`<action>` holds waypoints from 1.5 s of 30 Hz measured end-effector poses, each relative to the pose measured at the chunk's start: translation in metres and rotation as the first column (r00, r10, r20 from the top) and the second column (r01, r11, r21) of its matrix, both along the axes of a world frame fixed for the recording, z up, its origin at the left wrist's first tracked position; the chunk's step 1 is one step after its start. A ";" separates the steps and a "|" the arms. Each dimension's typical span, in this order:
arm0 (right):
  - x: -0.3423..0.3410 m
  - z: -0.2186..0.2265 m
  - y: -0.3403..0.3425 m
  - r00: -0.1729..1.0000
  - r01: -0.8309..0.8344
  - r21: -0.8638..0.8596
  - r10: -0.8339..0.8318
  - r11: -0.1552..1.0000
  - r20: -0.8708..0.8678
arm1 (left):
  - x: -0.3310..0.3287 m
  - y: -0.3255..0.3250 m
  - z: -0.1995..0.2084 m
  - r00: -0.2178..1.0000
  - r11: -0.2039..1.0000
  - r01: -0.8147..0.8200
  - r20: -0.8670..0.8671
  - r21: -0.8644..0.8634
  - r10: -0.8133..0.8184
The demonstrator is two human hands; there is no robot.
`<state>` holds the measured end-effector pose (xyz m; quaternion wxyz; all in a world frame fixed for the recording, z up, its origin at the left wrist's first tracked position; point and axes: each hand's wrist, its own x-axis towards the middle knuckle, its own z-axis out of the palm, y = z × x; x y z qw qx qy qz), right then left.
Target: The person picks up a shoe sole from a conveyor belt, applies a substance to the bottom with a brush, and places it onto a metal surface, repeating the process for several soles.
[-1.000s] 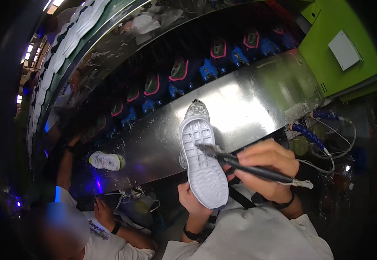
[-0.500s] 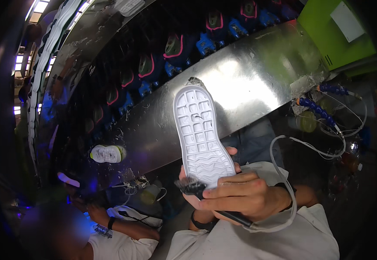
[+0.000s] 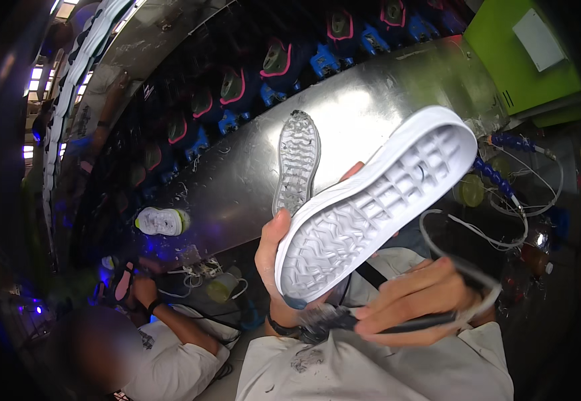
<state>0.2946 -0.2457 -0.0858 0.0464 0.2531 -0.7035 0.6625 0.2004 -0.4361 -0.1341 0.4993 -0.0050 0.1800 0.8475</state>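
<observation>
My left hand [image 3: 270, 250] is wrapped round the heel end and far side of a white shoe sole [image 3: 377, 207]. The sole is tilted up to the right, and its gridded, wavy hollow inside faces me. Lower right, my right hand [image 3: 417, 301] grips the black handle of a brush [image 3: 327, 322], somewhat smeared by motion. Its dark bristles lie just below the sole's near end, and a pale tube [image 3: 487, 294] runs from the handle. On the bench behind the white sole lies a grey sole-shaped piece [image 3: 297, 164], ridged, with rough dark residue at its tip.
The metal bench [image 3: 230, 180] runs diagonally, with a small white-and-yellow sole piece [image 3: 160, 222] on it. Shoe uppers [image 3: 277, 59] on blue lasts line the far side. Blue jointed hoses [image 3: 494, 177] stand right, below a green box [image 3: 524, 60]. A co-worker [image 3: 177, 347] works at lower left.
The white sole has tilted and swung right, uncovering the grey piece on the bench. My right hand and brush have come down and away from the sole's near end.
</observation>
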 end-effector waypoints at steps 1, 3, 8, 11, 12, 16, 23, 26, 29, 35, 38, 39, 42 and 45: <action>0.005 -0.007 0.007 0.999 0.027 -0.134 -0.022 0.991 0.038 | 0.000 0.003 0.006 1.000 1.000 0.005 -0.005 0.004 -0.005; 0.015 -0.002 0.025 0.914 0.406 0.132 -0.402 0.904 -0.053 | 0.002 0.011 0.020 0.995 0.976 -0.057 0.073 -0.211 0.074; 0.020 -0.005 -0.041 0.930 0.354 0.005 -0.353 0.935 0.101 | 0.002 -0.017 0.004 0.993 0.983 -0.056 0.095 -0.176 0.073; 0.005 0.001 -0.043 0.941 0.337 -0.056 -0.336 0.940 0.027 | 0.013 0.004 -0.007 0.960 0.850 -0.046 0.258 0.524 -0.108; -0.006 0.001 -0.040 0.954 0.274 -0.119 -0.286 0.954 -0.095 | 0.016 -0.004 -0.008 0.954 0.863 -0.085 0.291 0.498 -0.074; 0.003 0.002 -0.042 0.867 0.452 -0.159 -0.390 0.878 0.309 | 0.000 -0.010 -0.013 0.981 0.998 -0.057 0.183 -0.012 0.058; -0.001 -0.004 -0.025 0.917 0.300 -0.218 -0.218 0.929 0.335 | -0.017 -0.009 -0.023 0.994 0.948 -0.112 0.046 0.297 0.103; -0.013 -0.006 -0.033 0.746 0.660 -0.134 -0.626 0.739 0.227 | -0.002 -0.007 -0.002 0.926 0.943 -0.327 0.219 0.057 0.308; -0.006 -0.005 -0.063 0.923 0.385 0.037 -0.385 0.922 -0.021 | -0.013 -0.010 -0.012 0.965 0.952 -0.232 0.172 0.200 0.199; -0.017 -0.001 -0.046 0.948 0.235 -0.125 -0.199 0.964 0.247 | -0.017 -0.008 -0.007 0.981 0.965 -0.139 0.167 0.223 0.103; -0.022 0.004 -0.034 0.933 0.173 -0.204 -0.095 0.964 0.347 | -0.036 0.004 0.010 0.984 0.942 -0.093 0.174 0.321 0.038; -0.021 0.005 -0.024 0.922 0.144 -0.232 -0.045 0.962 0.386 | -0.042 0.014 0.015 0.987 0.936 -0.076 0.160 0.343 0.021; -0.009 -0.002 -0.007 0.930 0.245 -0.460 -0.072 0.853 0.361 | -0.075 0.069 0.047 0.997 0.888 0.001 -0.064 0.459 0.032; 0.014 0.007 -0.010 0.846 0.528 -0.648 -0.275 0.549 0.456 | -0.124 0.164 0.116 0.905 0.911 -0.256 -0.251 0.324 0.344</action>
